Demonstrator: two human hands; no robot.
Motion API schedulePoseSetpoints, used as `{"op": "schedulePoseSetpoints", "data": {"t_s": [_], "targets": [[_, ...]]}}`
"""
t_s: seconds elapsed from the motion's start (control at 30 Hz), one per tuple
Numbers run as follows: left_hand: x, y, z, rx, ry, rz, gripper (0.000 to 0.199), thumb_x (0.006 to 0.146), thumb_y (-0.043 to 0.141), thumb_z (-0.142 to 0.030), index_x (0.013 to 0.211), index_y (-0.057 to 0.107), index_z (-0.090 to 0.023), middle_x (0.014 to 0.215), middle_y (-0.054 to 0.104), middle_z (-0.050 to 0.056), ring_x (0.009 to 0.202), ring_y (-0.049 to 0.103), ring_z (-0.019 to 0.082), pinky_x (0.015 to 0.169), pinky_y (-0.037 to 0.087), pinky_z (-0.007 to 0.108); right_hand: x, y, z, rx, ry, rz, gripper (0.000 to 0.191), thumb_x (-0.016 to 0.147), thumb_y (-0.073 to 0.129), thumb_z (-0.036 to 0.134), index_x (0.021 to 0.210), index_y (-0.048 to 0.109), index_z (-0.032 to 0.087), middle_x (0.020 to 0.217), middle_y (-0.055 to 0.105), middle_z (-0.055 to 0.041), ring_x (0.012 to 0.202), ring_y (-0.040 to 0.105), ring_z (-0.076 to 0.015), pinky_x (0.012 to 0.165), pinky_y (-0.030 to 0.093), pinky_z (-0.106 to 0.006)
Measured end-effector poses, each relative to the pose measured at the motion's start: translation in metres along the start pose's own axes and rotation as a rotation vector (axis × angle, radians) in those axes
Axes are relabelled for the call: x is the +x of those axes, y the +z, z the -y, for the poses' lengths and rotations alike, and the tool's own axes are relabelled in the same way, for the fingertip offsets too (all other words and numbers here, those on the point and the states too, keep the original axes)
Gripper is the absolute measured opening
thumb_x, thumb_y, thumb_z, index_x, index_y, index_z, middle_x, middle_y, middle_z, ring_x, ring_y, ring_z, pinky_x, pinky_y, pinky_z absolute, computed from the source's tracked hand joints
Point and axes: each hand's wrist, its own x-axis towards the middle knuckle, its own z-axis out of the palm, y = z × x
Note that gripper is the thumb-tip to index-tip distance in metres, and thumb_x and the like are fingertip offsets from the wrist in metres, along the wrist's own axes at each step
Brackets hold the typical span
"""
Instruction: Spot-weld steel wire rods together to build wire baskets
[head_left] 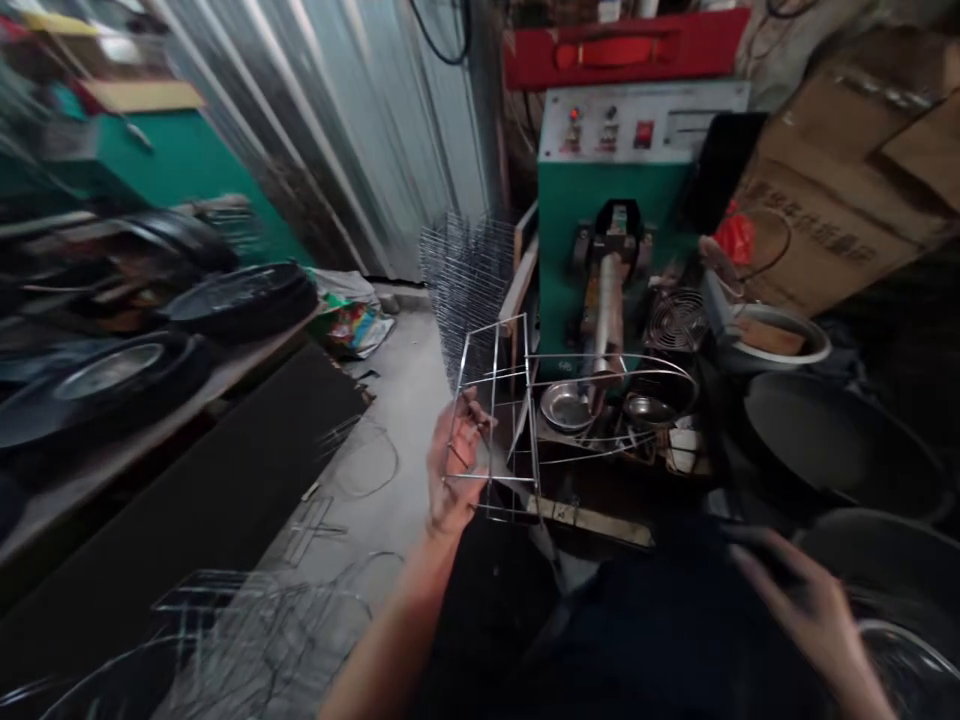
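1. since it's thin bent steel wire, the wire frame [491, 500] should feel light and stiff but may flex, so take hold near a joined corner.
2. your left hand [456, 455] has a closed grip on its side, holding it up before the green machine [611, 215].
3. your right hand [814, 610] is curled near a wire hoop [900, 640]; whether that grip holds anything, i cannot tell.

Dim, flat light with no clear source. Left of the wire rack [493, 420], the view smears and stretches toward the frame edge. Right of it, deep shadow swallows detail, with little glare.
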Motion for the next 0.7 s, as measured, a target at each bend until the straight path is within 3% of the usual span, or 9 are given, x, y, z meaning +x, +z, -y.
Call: {"op": "schedulePoseSetpoints", "data": {"t_s": [0.07, 0.13, 0.3, 0.4, 0.57, 0.7], "targets": [[0.003, 0.009, -0.009, 0.015, -0.007, 0.009, 0.078, 0.067, 0.082, -0.053, 0.139, 0.063, -0.029, 0.125, 0.060, 0.008, 0.111, 0.055, 0.028, 0.103, 0.047, 0.046, 0.011, 0.022, 0.025, 0.016, -0.163, 0.090, 0.025, 0.099, 0.061, 0.034, 0.117, 0.074, 0.022, 0.110, 0.079, -0.0075, 0.096, 0.077, -0.0211, 0.086, 0.063, -0.028], [0.003, 0.017, -0.016, 0.021, -0.004, 0.003, 0.077, 0.067, 0.084, -0.050, 0.139, 0.064, -0.030, 0.121, 0.061, 0.006, 0.110, 0.055, 0.027, 0.103, 0.048, 0.042, 0.033, 0.052, 0.044, -0.035, -0.313, 0.103, 0.031, 0.102, 0.053, 0.019, 0.127, 0.070, 0.021, 0.117, 0.077, -0.0080, 0.103, 0.075, -0.0190, 0.090, 0.061, -0.027], [0.006, 0.024, -0.024, 0.021, -0.028, -0.037, 0.082, 0.060, 0.091, -0.055, 0.134, 0.068, -0.028, 0.114, 0.063, 0.005, 0.104, 0.056, 0.024, 0.095, 0.051, 0.037, 0.078, 0.105, 0.051, -0.277, -0.465, 0.060, 0.038, 0.099, 0.051, 0.008, 0.128, 0.071, 0.021, 0.119, 0.077, -0.0068, 0.119, 0.066, -0.0260, 0.089, 0.062, -0.032], [0.011, 0.023, -0.027, 0.000, -0.054, -0.084, 0.081, 0.056, 0.092, -0.063, 0.127, 0.073, -0.029, 0.104, 0.062, 0.005, 0.099, 0.055, 0.024, 0.091, 0.052, 0.036, 0.087, 0.117, 0.044, -0.311, -0.477, 0.073, 0.038, 0.097, 0.054, 0.007, 0.128, 0.071, 0.021, 0.118, 0.077, -0.0068, 0.128, 0.061, -0.0272, 0.091, 0.062, -0.033], [0.015, 0.023, -0.034, 0.035, -0.066, -0.151, 0.083, 0.050, 0.090, -0.072, 0.122, 0.075, -0.033, 0.114, 0.061, 0.006, 0.102, 0.054, 0.026, 0.091, 0.054, 0.040, 0.093, 0.126, 0.044, -0.323, -0.488, 0.131, 0.040, 0.096, 0.054, 0.004, 0.128, 0.071, 0.021, 0.119, 0.077, -0.0066, 0.129, 0.061, -0.0259, 0.088, 0.062, -0.031], [0.018, 0.022, -0.035, 0.031, -0.089, -0.188, 0.083, 0.049, 0.089, -0.073, 0.120, 0.076, -0.032, 0.108, 0.060, 0.007, 0.102, 0.055, 0.029, 0.091, 0.054, 0.042, 0.100, 0.126, 0.046, -0.334, -0.485, 0.152, 0.043, 0.093, 0.056, 0.003, 0.129, 0.071, 0.022, 0.119, 0.077, -0.0076, 0.129, 0.061, -0.0253, 0.083, 0.062, -0.029]]}}
